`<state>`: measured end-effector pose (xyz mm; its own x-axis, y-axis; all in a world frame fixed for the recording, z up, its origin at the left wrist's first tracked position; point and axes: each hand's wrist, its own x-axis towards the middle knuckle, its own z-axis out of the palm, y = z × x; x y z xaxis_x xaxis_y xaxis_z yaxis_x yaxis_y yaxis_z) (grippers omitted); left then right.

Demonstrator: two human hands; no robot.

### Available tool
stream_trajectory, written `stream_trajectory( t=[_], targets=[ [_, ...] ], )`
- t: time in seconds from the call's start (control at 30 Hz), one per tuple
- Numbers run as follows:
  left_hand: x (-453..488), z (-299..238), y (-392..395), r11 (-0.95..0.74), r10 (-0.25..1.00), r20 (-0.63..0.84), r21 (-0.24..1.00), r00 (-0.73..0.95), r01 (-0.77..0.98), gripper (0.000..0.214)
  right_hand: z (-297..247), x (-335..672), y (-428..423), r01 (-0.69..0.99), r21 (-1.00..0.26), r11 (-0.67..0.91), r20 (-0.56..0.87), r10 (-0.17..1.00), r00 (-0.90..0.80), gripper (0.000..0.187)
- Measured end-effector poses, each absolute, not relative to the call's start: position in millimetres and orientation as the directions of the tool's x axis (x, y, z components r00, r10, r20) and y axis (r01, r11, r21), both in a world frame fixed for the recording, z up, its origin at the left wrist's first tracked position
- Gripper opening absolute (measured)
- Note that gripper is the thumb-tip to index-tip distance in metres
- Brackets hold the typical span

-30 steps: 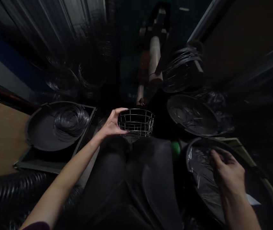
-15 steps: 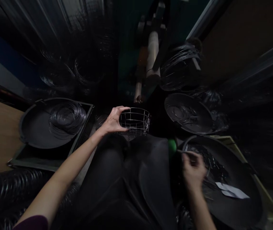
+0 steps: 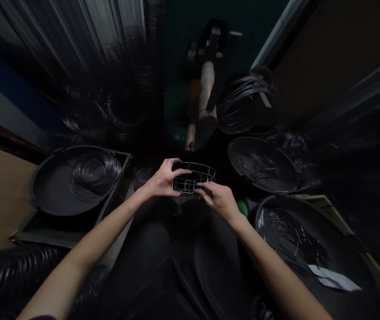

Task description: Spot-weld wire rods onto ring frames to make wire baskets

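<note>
I see the left hand (image 3: 163,180) grasping the basket (image 3: 189,182) by its left side at the knees (image 3: 155,220), best held steady; the right hand (image 3: 221,200) touches its near right, whether pinching wire, I cannot tell.

No word or number can be read. Faint pale marks (image 3: 179,138), perhaps lettering, stand on the green machine (image 3: 176,58) just left of the thin pipe (image 3: 191,134), and are too small and dim to make out.
</note>
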<state>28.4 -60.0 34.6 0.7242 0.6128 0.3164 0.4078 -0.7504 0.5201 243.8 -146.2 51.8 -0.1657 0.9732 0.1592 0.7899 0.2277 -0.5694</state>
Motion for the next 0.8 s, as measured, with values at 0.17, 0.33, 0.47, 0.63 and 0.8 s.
stream_trajectory(
  t=[0.17, 0.33, 0.47, 0.63, 0.8],
  targets=[
    [16.3, 31.8, -61.2, -0.647, 0.721, 0.302, 0.614, 0.623, 0.451, 0.07, 41.7, 239.0, -147.3, 0.867, -0.159, 0.472, 0.26, 0.867, -0.425, 0.03],
    [21.3, 32.1, -50.7, -0.608, 0.743, 0.291, 0.669, 0.602, 0.427, 0.071, 53.4, 243.7, -129.9, 0.85, -0.046, 0.525, 0.288, 0.822, -0.492, 0.029],
    [27.1, 37.2, -38.9, -0.599, 0.744, 0.284, 0.684, 0.604, 0.416, 0.072, 61.1, 246.4, -118.9, 0.867, -0.026, 0.498, 0.3, 0.831, -0.468, 0.028],
    [29.2, 40.1, -28.3, -0.598, 0.748, 0.294, 0.689, 0.595, 0.41, 0.071, 61.2, 249.4, -108.5, 0.874, -0.003, 0.485, 0.317, 0.83, -0.459, 0.029],
    [29.9, 40.6, -21.2, -0.603, 0.744, 0.299, 0.686, 0.597, 0.408, 0.072, 62.2, 249.9, -101.3, 0.881, 0.026, 0.472, 0.313, 0.833, -0.456, 0.028]
  ],
)
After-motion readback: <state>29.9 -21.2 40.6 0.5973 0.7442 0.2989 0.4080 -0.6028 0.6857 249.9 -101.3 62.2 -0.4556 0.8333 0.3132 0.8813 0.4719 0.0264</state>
